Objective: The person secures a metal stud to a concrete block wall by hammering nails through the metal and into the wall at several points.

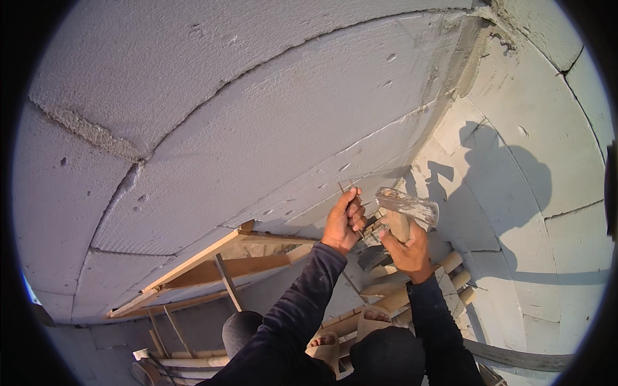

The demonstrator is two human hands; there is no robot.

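Observation:
My left hand, in the middle of the view, is closed on thin metal nails or wires that stick up past its fingers, close to the pale block wall. Just to its right, my right hand grips the wooden handle of a hammer whose broad metal head is smeared white. The hammer head is beside the left hand, apparently not touching it.
A timber frame sits at lower left against the wall. My sandalled feet are on bamboo poles. Another block wall on the right carries my shadow. A long curved bar crosses at lower right.

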